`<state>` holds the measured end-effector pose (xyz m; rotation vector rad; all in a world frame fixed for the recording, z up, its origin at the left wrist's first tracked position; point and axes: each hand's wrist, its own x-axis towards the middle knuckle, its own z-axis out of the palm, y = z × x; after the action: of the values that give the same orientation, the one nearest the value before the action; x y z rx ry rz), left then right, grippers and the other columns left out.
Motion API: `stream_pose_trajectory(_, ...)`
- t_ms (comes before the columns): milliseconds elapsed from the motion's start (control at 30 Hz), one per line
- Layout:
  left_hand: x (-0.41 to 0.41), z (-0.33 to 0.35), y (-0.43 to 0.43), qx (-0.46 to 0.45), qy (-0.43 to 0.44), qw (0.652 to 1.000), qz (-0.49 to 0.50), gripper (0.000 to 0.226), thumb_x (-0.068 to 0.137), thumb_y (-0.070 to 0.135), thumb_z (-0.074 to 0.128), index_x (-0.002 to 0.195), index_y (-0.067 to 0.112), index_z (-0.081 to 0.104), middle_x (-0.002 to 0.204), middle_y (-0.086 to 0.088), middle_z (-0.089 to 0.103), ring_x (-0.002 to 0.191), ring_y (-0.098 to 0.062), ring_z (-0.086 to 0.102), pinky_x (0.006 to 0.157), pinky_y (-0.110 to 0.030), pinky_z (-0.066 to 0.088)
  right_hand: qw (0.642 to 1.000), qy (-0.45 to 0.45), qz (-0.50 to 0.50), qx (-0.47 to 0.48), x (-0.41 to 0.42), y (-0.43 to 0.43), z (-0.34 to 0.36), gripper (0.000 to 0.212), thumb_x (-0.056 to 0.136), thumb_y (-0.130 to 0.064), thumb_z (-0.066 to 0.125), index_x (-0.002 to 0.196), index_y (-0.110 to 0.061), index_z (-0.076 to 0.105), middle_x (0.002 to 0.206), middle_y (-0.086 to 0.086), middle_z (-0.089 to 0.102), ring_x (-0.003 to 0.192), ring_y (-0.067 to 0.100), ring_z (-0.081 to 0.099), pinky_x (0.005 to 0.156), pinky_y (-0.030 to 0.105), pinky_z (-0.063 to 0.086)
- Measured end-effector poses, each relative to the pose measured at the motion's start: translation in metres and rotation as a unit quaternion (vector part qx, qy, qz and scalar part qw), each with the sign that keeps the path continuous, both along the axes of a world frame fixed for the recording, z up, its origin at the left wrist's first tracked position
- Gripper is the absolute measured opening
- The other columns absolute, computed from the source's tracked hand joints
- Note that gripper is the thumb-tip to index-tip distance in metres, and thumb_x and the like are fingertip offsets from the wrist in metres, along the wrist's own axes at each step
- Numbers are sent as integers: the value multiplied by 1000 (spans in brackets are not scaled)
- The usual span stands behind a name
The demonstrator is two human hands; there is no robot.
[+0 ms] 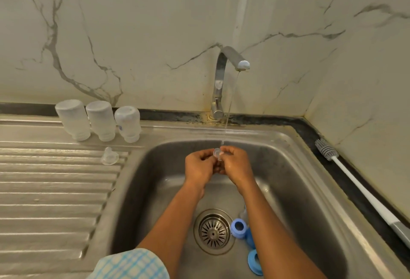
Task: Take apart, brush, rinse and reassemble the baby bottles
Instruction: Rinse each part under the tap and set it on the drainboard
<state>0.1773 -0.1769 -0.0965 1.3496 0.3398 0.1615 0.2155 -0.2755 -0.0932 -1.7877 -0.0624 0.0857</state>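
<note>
Over the steel sink point(295, 167), my left hand point(199, 167) and my right hand point(237, 165) together pinch a clear silicone teat point(217, 153) under the thin stream from the tap point(224, 79). Three clear bottle bodies point(99, 121) stand upside down at the back of the draining board. Another clear teat point(109, 156) sits in front of them. Three blue screw rings lie in the sink by the drain: one point(238, 227) upright, one point(250, 237) behind my right forearm, one point(255, 262) near the front.
A white-handled bottle brush point(355, 181) lies on the dark counter strip right of the sink. The ribbed draining board point(55, 190) spreads to the left. The drain strainer point(214, 232) sits in the sink's middle. Marble wall behind.
</note>
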Motion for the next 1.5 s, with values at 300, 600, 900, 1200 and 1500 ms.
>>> stream_pose_trajectory(300, -3, -1, -10, 62, -52, 995, -66, 18, 95, -3, 58, 105, 4, 71, 80, -8, 73, 71, -11, 71, 66, -20, 56, 992, -47, -83, -87, 2, -10, 2, 17, 84, 1, 64, 75, -12, 72, 72, 7, 71, 69, 23, 70, 64, 36, 61)
stream_pose_trajectory(600, -3, -3, -6, 73, -61, 995, -32, 19, 96, -1, 58, 99, 9, 75, 85, -9, 76, 77, -16, 73, 72, -26, 60, 986, -73, -68, -133, 3, -5, -1, 23, 91, -12, 63, 69, -6, 70, 66, 11, 69, 64, 27, 69, 63, 41, 61)
stream_pose_trajectory(900, -3, -3, -6, 13, -32, 998, -57, 16, 97, 1, 59, 96, 3, 75, 78, -12, 74, 66, -12, 71, 65, -21, 59, 992, -36, -76, -95, 4, -8, -6, 17, 87, -14, 69, 70, -13, 72, 67, 8, 72, 66, 25, 72, 66, 49, 61)
stream_pose_trajectory(1200, -1, -2, 0, -2, -33, 999, -31, 15, 95, -2, 59, 98, 2, 73, 83, -14, 74, 71, -15, 68, 72, -27, 59, 982, -78, -69, -158, -6, -3, 9, 11, 93, -18, 65, 97, -8, 69, 89, 3, 70, 90, 21, 67, 68, 17, 50)
stream_pose_trajectory(1500, 3, -10, -2, 110, -61, 991, -36, 20, 97, 10, 60, 108, 18, 74, 95, -1, 76, 91, -14, 73, 88, -37, 59, 988, -87, 48, -120, -6, -4, 6, 25, 95, 1, 52, 95, -12, 74, 86, 1, 72, 81, 10, 68, 70, 16, 53)
